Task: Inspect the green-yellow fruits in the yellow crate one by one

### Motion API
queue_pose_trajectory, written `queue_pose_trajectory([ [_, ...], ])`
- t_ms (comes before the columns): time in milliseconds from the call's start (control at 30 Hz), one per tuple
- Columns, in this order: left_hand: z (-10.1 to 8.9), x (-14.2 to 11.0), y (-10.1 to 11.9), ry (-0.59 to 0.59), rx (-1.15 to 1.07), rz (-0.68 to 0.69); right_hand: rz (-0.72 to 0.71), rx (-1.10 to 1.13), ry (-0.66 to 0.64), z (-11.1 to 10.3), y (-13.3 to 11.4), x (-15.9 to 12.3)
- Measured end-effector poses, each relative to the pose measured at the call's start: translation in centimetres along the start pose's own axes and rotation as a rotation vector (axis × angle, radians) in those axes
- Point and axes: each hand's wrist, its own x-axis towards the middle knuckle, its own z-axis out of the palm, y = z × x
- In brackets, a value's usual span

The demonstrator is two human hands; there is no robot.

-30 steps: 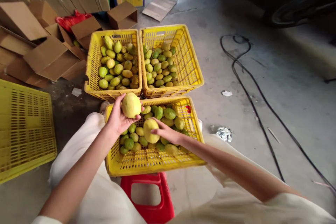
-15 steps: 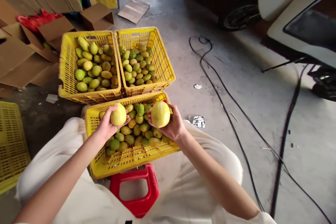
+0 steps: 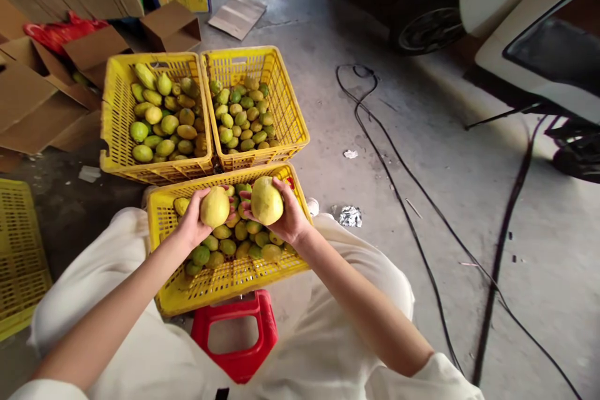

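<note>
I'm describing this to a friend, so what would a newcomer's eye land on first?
Probably the pale yellow fruit in the left hand and the second fruit in the right hand, both held above the front yellow crate. Next come the loaded left rear crate and right rear crate beyond it, then the red stool by its near edge.

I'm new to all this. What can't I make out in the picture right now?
All in the head view:
Underside of the left fruit: hidden by the left grip.
Underside of the right fruit: hidden by the right grip.
Bottom of the front crate: mostly covered by piled fruit.
Side crate: cut off by the left edge.
White vehicle: cut off by the right edge.
</note>
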Motion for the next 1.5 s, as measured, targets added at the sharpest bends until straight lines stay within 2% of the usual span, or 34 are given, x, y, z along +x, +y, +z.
queue_pose_trajectory([
  [133,0.1,0.3,0.0,0.0,0.006,0.027,-0.021,-0.008,0.038,0.3,-0.2,0.0],
  [300,-0.2,0.2,-0.3,-0.047,0.023,0.119,-0.018,0.014,0.03,-0.4,-0.4,-0.2],
  [500,0.3,-0.1,-0.1,0.069,-0.077,0.161,-0.009,0.079,-0.045,-0.8,-0.7,-0.5],
  [600,0.3,0.0,0.0,0.043,-0.08,0.171,-0.013,0.06,-0.06,-0.5,-0.8,-0.6],
  [767,0.3,0.1,0.0,-0.032,-0.099,0.139,-0.026,0.042,-0.016,-0.6,-0.7,-0.7],
  [933,0.2,0.0,-0.1,0.011,-0.126,0.088,-0.07,0.022,0.018,-0.9,-0.3,-0.5],
  [1133,0.2,-0.1,-0.3,0.013,-0.149,0.133,-0.08,-0.016,0.053,-1.1,0.1,-0.2],
  [1333,0.3,0.2,0.0,0.113,-0.123,0.178,-0.076,-0.027,0.084,-0.9,-0.5,-0.2],
  [1500,0.9,0.1,0.3,0.07,-0.083,0.081,-0.127,0.012,0.082,-0.6,-0.8,-0.4],
])
